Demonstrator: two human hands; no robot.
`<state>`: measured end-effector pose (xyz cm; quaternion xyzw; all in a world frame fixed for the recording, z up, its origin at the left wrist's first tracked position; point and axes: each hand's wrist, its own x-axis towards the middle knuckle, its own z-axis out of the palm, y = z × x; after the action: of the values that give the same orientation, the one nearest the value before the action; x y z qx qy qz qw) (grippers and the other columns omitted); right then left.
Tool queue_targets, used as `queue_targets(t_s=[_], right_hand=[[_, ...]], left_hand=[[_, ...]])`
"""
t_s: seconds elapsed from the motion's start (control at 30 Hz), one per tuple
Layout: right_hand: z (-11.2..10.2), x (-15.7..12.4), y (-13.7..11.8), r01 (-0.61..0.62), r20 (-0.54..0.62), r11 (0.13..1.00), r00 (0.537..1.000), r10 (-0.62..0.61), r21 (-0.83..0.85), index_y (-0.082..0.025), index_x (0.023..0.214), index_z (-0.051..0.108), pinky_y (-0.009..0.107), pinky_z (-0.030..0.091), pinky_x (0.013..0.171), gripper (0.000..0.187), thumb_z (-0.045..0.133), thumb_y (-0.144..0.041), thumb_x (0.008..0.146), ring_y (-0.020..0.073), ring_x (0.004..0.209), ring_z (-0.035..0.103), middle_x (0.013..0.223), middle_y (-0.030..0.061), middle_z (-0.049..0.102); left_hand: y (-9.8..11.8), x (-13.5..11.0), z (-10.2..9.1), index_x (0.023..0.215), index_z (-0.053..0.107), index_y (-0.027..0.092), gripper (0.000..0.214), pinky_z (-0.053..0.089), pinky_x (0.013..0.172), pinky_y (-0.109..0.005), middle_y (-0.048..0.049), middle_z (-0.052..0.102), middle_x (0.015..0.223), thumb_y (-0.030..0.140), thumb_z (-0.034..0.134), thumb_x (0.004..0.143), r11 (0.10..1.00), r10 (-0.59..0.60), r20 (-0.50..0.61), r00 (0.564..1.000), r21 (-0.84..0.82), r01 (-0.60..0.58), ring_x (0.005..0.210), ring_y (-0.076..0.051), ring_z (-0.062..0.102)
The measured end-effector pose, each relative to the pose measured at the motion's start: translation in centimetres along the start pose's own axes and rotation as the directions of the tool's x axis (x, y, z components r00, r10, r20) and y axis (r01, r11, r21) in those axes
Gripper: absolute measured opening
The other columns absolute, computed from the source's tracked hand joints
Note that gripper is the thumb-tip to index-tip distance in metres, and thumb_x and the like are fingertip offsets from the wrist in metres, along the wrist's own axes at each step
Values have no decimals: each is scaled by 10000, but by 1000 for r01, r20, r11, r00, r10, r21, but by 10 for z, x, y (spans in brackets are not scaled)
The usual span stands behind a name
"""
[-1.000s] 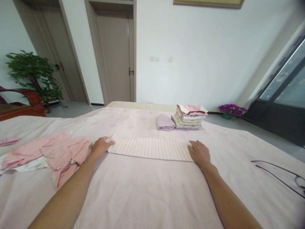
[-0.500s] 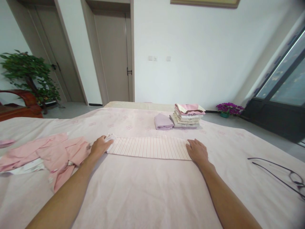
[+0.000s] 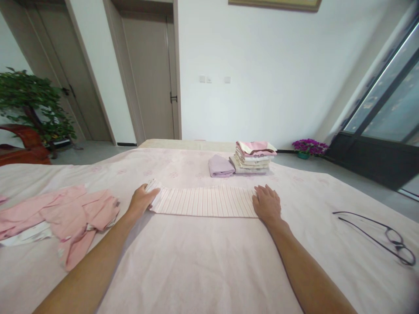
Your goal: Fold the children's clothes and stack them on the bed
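A pink-and-white striped cloth (image 3: pixel 206 202), folded into a long flat strip, lies crosswise in front of me. My left hand (image 3: pixel 143 199) grips its left end between thumb and fingers, and that end is lifted a little off the bed cover. On the right end rests my right hand (image 3: pixel 267 204), its fingers stretched out flat over the fabric. Beyond the strip sit a folded lilac cloth (image 3: pixel 220 166) and, touching it, a stack of folded clothes (image 3: pixel 255 158) topped by a pink and cream piece.
Rumpled pink clothes (image 3: pixel 73 216) lie left of my left forearm. Eyeglasses (image 3: pixel 376 231) with open temples rest at the right on the pale pink cover (image 3: pixel 203 266). Behind stand a red wooden chair (image 3: pixel 24 144), a leafy plant (image 3: pixel 32 100) and purple flowers (image 3: pixel 309 147).
My left hand has raised the left end of the striped cloth slightly and tilted it inward. My right hand stays on the right end. The view has turned a little to the right.
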<state>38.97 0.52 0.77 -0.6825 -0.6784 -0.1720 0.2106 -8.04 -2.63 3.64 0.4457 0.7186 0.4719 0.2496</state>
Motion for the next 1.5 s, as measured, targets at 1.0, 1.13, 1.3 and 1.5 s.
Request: queue_targets(t_s=[1.0,1.13,1.3,1.5], right_hand=[[-61,-39,-159,-428,393,-82,879,-271,900,-173,993,642,305,514,701,386,721,-442,728,204,827,635,876,43,680],[-57,-32,-152,-478,472,-55,877,-93,877,-175,967,606,292,532,599,327,661,-264,657,178,723,608,813,16,653],[-65,-17,-137,-494,497,-107,868,6,863,-162,958,592,281,545,557,329,643,-278,655,163,687,601,815,33,661],[-77,6,-115,-426,447,-219,893,56,878,-173,984,595,248,541,556,327,656,-295,687,137,671,596,827,23,657]], left_hand=[[47,-131,98,1263,555,220,356,487,1013,-390,-108,631,1260,231,555,907,774,627,475,617,-469,-426,1148,-207,614],[44,-125,97,1257,557,221,399,439,1056,-426,-92,609,1286,133,526,869,674,732,301,611,-188,-715,1221,-222,554],[35,-109,98,1353,465,190,598,358,1098,-517,-143,509,1407,119,602,775,543,769,241,592,240,-804,1328,-309,441],[32,-92,108,1406,376,189,697,375,1077,-495,-159,484,1423,77,577,748,532,712,305,632,353,-770,1312,-314,456]])
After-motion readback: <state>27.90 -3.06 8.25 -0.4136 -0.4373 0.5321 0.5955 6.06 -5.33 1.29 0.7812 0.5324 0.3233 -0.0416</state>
